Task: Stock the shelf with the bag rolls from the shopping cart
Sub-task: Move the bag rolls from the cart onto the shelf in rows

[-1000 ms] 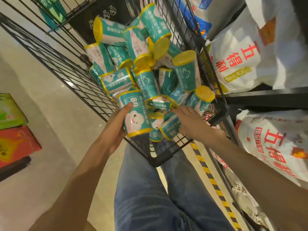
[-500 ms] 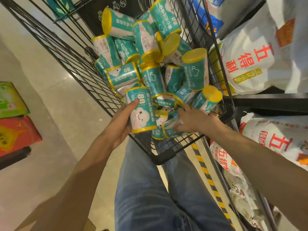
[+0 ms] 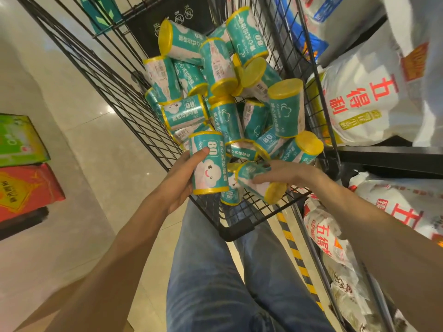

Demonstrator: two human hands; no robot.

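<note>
Left hand (image 3: 178, 178) grips an upright teal, yellow-capped cylindrical bag roll (image 3: 208, 162); right hand (image 3: 285, 174) curls round a tilted second roll (image 3: 257, 182) (slightly blurred), both at the near corner of the black wire shopping cart (image 3: 236, 232), heaped with more rolls (image 3: 223, 92).

Cart (image 3: 124, 97) open above; shelf edge (image 3: 388, 154) blocks right

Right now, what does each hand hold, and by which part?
Left hand grips an upright roll round its side; right hand grips a tilted roll round its middle.
</note>
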